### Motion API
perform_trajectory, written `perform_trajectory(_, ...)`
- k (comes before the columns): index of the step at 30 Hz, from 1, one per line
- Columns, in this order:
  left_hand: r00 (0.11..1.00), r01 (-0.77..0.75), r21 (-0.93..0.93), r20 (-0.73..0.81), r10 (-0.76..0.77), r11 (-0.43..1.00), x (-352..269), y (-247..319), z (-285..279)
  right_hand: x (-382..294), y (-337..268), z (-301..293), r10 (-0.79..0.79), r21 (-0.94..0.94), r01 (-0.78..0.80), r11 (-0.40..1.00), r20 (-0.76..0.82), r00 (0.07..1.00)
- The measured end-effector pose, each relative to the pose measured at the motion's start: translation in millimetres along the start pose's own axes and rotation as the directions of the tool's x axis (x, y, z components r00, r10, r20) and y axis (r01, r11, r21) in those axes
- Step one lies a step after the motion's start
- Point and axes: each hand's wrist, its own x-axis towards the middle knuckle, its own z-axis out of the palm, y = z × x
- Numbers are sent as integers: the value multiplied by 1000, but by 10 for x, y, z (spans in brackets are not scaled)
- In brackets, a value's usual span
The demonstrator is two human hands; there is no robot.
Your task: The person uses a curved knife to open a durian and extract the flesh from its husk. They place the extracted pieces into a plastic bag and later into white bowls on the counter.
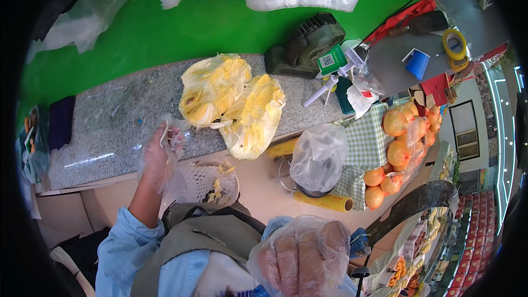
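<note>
An opened jackfruit (pixel 233 105), its yellow flesh and pale fibres showing, lies in two joined pieces at the edge of the speckled stone counter (pixel 103 119). My left hand (pixel 163 150), in a clear plastic glove, is left of the fruit by the counter's edge. Its fingers are bent, with a pale strand at them; whether it is gripped is unclear. Close to the camera at the bottom, my right hand (pixel 303 258), also gloved in clear plastic, is closed around the blue handle of what appears to be a large knife (pixel 406 210). The dark blade looks curved and points right.
Below the counter stands a perforated white basket (pixel 198 181) with yellow scraps. A black fan (pixel 309 43), a green code card (pixel 332 60) and a small tripod (pixel 334 78) stand behind right. Netted round fruits (pixel 398 152), a plastic bag (pixel 319 156) and a yellow film roll (pixel 324 202) are right.
</note>
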Motion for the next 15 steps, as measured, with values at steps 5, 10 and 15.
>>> perform_trajectory(5,997,-34,-21,-74,32,999,55,1,-99,32,-28,-77,3,-37,-8,999,-120,993)
perform_trajectory(10,997,-61,-49,-50,59,997,93,48,-191,-27,-31,-776,99,-362,-248,899,-385,918)
perform_trajectory(15,997,-73,-40,-13,73,997,79,137,-155,-566,274,-1978,160,-789,-567,239,-544,824)
